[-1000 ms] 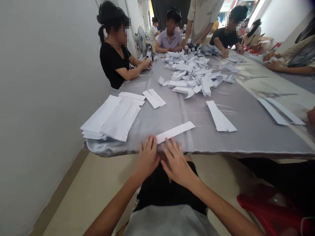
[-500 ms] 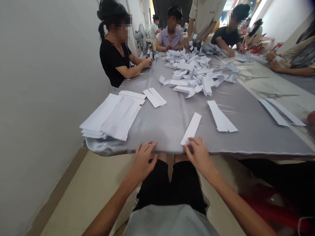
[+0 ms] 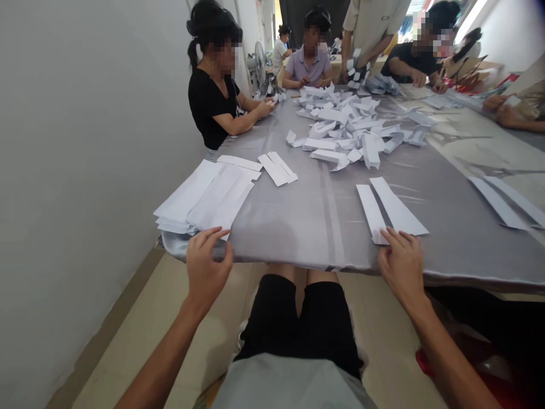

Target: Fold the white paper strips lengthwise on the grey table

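My left hand (image 3: 208, 264) is open at the table's front edge, its fingertips at the near corner of a stack of white paper sheets (image 3: 204, 196). Whether they touch the top sheet is hard to tell. On the right, my right hand (image 3: 401, 262) has its thumb and fingers closed on the near end of a folded white paper strip (image 3: 368, 207), which lies flat on the table. Beside that strip, slightly to its right, lies a wider white paper strip (image 3: 395, 204), partly covered by my fingers at its near end.
A grey cloth covers the table (image 3: 293, 227). Farther back is a heap of folded white papers (image 3: 340, 125). Small strips (image 3: 277, 168) lie right of the stack, and more strips (image 3: 502, 201) at far right. Several people sit or stand around; one person (image 3: 213, 96) sits at the left edge.
My right hand has slid the strip rightward, next to the wider strip. My left hand has moved left to the paper stack. The view has shifted slightly.
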{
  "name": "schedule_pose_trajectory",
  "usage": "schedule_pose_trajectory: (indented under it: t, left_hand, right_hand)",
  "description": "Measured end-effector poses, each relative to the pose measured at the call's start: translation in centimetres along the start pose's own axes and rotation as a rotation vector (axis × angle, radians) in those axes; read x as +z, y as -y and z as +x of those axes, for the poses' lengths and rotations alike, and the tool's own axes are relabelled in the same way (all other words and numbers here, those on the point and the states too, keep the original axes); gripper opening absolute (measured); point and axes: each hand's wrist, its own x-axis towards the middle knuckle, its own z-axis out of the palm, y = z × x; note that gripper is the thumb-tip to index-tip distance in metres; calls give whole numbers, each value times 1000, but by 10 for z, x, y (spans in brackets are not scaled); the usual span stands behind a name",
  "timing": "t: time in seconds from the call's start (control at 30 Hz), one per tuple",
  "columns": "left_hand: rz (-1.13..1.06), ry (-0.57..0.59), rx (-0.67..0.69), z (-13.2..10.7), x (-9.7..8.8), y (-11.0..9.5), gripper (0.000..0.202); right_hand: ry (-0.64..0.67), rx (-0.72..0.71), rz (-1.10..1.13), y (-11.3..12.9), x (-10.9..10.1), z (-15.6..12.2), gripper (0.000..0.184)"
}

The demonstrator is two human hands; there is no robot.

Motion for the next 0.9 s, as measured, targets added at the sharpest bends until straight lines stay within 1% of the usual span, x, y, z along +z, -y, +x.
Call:
schedule_pose_trajectory:
  t: [0.1,0.2,0.27,0.37,0.43,0.53,0.6,0.7,0.73,0.8,0.83,0.9]
  left_hand:
    - [132,-56,-70,9,-3,7,26]
    - [268,-68,-159,18,-6,11,36]
    - [334,-59,-223,24,-9,12,47]
    - [405,-15,-331,37,-16,15,59]
    - [444,38,-385,51,-19,17,63]
    - [483,136,-393,82,-17,23,62]
    - [509,227,-372,105,-11,29,60]
    - [594,386,-409,134,2,36,68]
    - [622,440,-422,140,6,38,66]
    - [665,525,-413,146,13,41,55]
    - [680,552,-404,146,15,42,49]
    - [697,561,-377,142,18,43,43]
  right_hand:
    - [-61,5,77,21,-5,-8,40]
    - [-62,-12,166,38,-5,-16,37]
    - [-58,-20,204,44,-4,-21,36]
    - [-55,-20,230,45,-2,-26,34]
    - [-51,-12,239,43,-2,-29,33]
    - [-42,4,247,42,-1,-31,31]
    - [-39,5,253,43,0,-32,30]
    - [-39,-2,264,47,0,-35,28]
    - [-41,-3,266,48,0,-35,28]
    - [-51,-2,267,50,-1,-37,27]
    - [-54,-1,268,50,-2,-38,26]
    - [-51,1,269,49,-2,-39,25]
